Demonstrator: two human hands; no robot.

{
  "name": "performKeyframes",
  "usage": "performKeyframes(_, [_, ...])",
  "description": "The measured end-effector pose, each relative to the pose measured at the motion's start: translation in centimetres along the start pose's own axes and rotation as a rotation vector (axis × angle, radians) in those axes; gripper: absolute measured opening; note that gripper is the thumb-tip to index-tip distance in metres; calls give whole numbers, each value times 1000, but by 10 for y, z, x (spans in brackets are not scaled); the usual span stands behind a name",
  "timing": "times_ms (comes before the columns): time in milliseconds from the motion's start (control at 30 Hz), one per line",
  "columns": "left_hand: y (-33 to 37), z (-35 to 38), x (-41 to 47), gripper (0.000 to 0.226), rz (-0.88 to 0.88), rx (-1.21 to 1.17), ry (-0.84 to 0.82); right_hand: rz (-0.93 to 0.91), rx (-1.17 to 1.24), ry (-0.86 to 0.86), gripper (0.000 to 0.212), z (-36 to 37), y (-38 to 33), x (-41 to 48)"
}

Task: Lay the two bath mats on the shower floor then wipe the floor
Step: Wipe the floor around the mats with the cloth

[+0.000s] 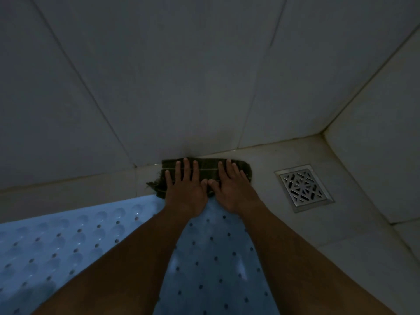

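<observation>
A dark green checked cloth (208, 168) lies folded on the pale shower floor (261, 178), pushed against the foot of the tiled wall. My left hand (185, 192) and my right hand (231, 189) press flat on it side by side, fingers spread, thumbs touching. A light blue bath mat (68, 242) with suction bumps and small holes lies on the floor at the lower left. A second blue mat (216, 258) with dark holes lies between my forearms. Where the two mats meet is hidden under my left arm.
A square metal floor drain (303, 188) sits to the right of the cloth. Grey tiled walls (159, 76) rise straight ahead and on the right, meeting in a corner at the upper right. The light is dim.
</observation>
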State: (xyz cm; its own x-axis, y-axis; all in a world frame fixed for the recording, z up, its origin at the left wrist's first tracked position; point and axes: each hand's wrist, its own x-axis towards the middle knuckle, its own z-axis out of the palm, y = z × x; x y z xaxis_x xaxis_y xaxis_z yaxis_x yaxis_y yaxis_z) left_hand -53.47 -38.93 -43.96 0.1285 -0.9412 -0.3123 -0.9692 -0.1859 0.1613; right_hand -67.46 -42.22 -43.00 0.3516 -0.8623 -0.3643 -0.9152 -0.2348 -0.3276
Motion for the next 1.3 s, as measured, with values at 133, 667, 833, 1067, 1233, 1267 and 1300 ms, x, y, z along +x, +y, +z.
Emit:
performKeyframes(133, [16, 0, 7, 63, 110, 47, -15, 111, 53, 21, 71, -1, 11, -12])
performKeyframes(667, [80, -1, 2, 67, 429, 211, -137, 315, 155, 132, 69, 14, 56, -90])
performKeyframes(833, [102, 11, -20, 67, 445, 253, -97, 316, 103, 125, 68, 23, 73, -116])
performKeyframes(1067, [126, 35, -50, 85, 474, 243, -58, 327, 69, 135, 76, 24, 95, -155])
performKeyframes(1233, [145, 45, -67, 89, 493, 210, -41, 333, 33, 128, 69, 26, 116, -178])
performKeyframes(1267, [151, 48, -73, 88, 479, 194, -43, 328, 23, 126, 68, 25, 122, -182])
performKeyframes(1300, [158, 51, -80, 88, 459, 171, -44, 316, 5, 119, 68, 23, 128, -186])
